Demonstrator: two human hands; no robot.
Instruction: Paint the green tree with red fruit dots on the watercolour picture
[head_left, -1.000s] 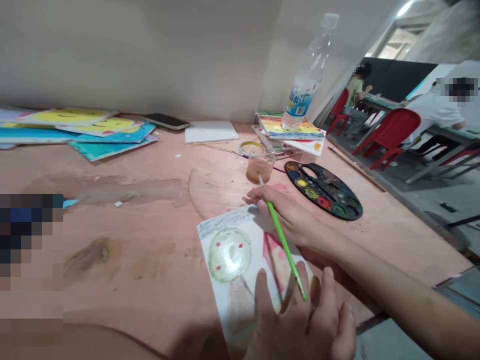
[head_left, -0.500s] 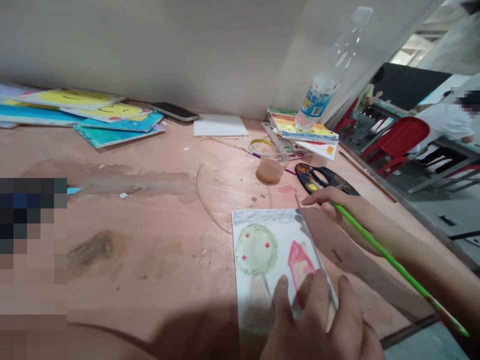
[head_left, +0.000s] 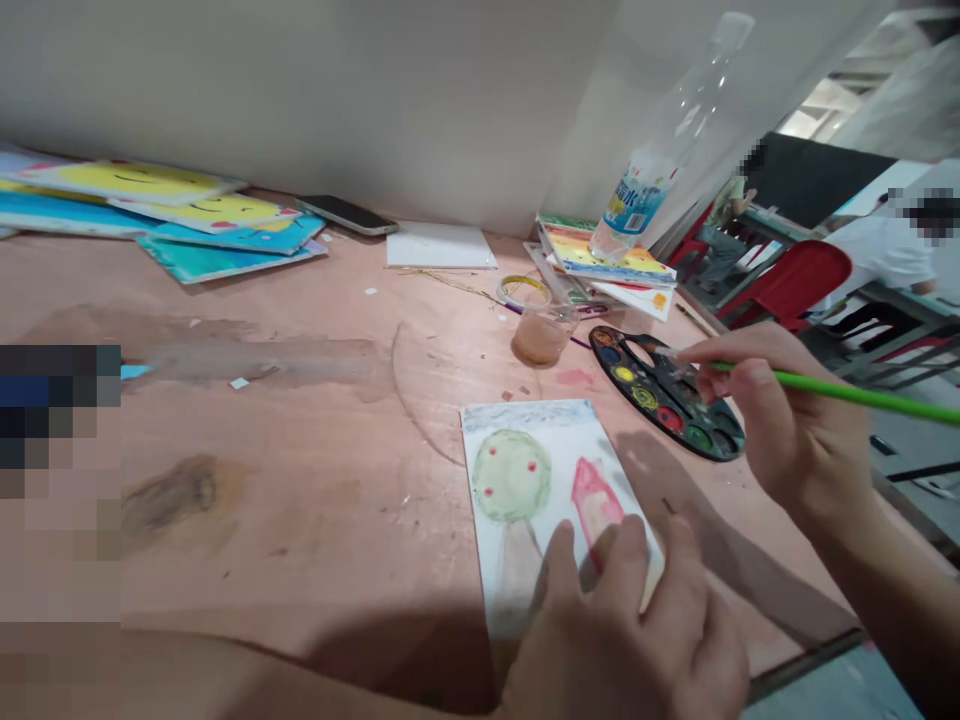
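Note:
Spread fingers of my left hand rest on the lower right part of a small painting lying on the table. The painting shows a round green tree with red dots and a red pointed house shape, which my fingers partly cover. My right hand pinches a green-handled paintbrush, its tip end over the dark oval paint palette. Whether the bristles touch the palette I cannot tell. Yellow, red and green wells show along the palette's near edge.
A clear cup of brownish water stands behind the painting, near a tape roll. A plastic bottle stands on stacked paintings. A phone, a white board and more paintings lie along the wall. People sit at tables at right.
My right hand has moved right, from the painting's top right corner to the palette, bringing the paintbrush with it. My left hand stays on the painting.

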